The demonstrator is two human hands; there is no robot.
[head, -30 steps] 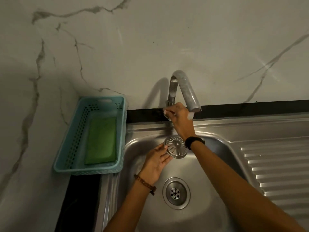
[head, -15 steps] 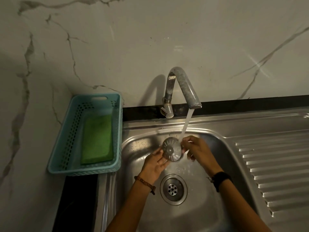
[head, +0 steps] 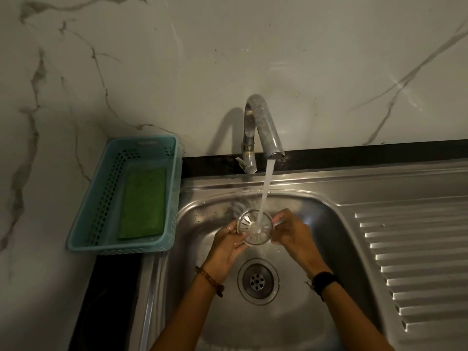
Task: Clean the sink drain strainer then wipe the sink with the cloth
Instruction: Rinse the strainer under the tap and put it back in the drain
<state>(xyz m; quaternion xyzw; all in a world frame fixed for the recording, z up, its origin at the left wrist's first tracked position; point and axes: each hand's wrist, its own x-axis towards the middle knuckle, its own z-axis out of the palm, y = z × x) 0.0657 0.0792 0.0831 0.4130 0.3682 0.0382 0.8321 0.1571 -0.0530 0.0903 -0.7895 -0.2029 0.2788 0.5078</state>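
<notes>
While water runs, strainer (head: 255, 228) between both hands.

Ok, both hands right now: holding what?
Left hand: shut on the strainer, gripping its left rim.
Right hand: shut on the strainer, gripping its right rim.

No readable text, label, brand, number or sign shows on anything in view, on any object or surface, near or far.
</notes>
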